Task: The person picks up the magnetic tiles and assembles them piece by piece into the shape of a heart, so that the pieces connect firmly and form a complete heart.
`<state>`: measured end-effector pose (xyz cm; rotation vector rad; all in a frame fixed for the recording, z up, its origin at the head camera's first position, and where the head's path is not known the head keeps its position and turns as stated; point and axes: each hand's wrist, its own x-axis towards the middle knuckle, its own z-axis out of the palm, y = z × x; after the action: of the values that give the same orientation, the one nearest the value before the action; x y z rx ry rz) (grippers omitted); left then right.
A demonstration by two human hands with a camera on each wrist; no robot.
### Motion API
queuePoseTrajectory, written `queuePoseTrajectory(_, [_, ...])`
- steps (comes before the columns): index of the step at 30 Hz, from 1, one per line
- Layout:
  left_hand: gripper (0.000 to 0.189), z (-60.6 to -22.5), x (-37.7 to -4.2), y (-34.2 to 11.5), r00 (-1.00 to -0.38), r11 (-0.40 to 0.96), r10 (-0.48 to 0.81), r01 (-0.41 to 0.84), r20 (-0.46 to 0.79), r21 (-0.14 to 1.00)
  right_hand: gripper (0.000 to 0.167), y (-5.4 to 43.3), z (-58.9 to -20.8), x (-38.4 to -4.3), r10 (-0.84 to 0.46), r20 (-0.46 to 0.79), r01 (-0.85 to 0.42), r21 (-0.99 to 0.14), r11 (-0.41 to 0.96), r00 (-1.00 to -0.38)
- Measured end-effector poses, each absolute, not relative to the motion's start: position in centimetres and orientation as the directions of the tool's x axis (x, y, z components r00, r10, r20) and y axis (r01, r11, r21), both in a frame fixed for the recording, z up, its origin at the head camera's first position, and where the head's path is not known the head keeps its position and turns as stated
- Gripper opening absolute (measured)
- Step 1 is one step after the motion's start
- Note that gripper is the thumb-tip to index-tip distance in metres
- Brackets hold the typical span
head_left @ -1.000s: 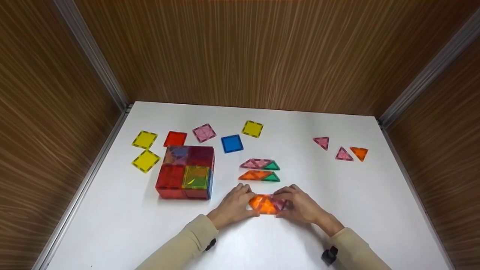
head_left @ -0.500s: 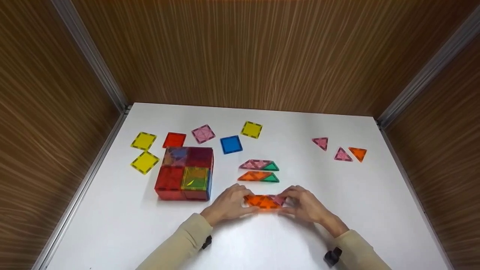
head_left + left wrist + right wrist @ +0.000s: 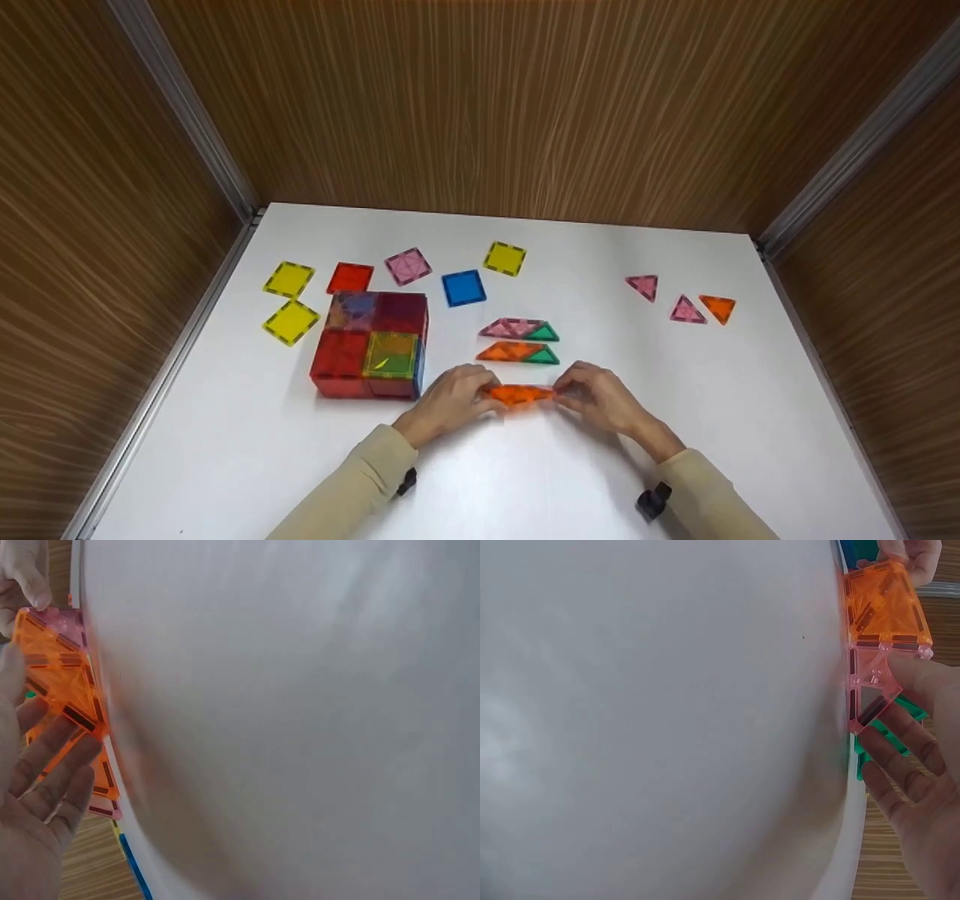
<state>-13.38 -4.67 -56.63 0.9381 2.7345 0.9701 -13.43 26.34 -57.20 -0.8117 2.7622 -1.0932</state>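
Observation:
Both hands hold a strip of joined triangular magnetic tiles (image 3: 521, 395) by its two ends, tilted up over the white table. My left hand (image 3: 454, 401) pinches the orange end; its loosely bent fingers show near the orange tiles (image 3: 56, 675) in the left wrist view. At the other end, my right hand (image 3: 604, 401) pinches the pink tile (image 3: 870, 667), seen in the right wrist view. Just beyond lie two flat trapezoid strips, a pink-and-green one (image 3: 514, 328) and an orange-and-green one (image 3: 514, 352).
A boxy block of red and multicoloured magnetic tiles (image 3: 341, 356) stands left of the hands. Behind it lie loose square tiles, among them a blue square (image 3: 463, 288) and a yellow square (image 3: 505, 258). Several triangles, one an orange triangle (image 3: 718, 308), lie at the right.
The strip has gone from lying nearly flat to the view to tilted edge-on, and has moved slightly away from the body with both hands. The other tiles have stayed put.

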Motion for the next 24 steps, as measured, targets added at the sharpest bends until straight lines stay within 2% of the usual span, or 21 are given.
queuePoseTrajectory(12, [0.015, -57.0, -13.9, -4.5, -0.857, 0.581, 0.491, 0.454, 0.154, 0.676, 0.014, 25.5, -57.0, -14.0, -0.482, 0.162, -0.454, -0.672, 0.586, -0.861])
queuePoseTrajectory(20, [0.011, -57.1, -14.2, -4.0, -0.878, 0.593, 0.429, 0.452, 0.213, 0.666, 0.013, 25.3, -57.3, -14.4, -0.476, 0.223, -0.49, -0.664, 0.565, -0.85])
queuePoseTrajectory(24, [0.012, -57.2, -14.3, -4.0, -0.893, 0.605, 0.405, 0.423, 0.197, 0.675, 0.015, 25.1, -57.3, -14.6, -0.466, 0.215, -0.475, -0.677, 0.562, -0.858])
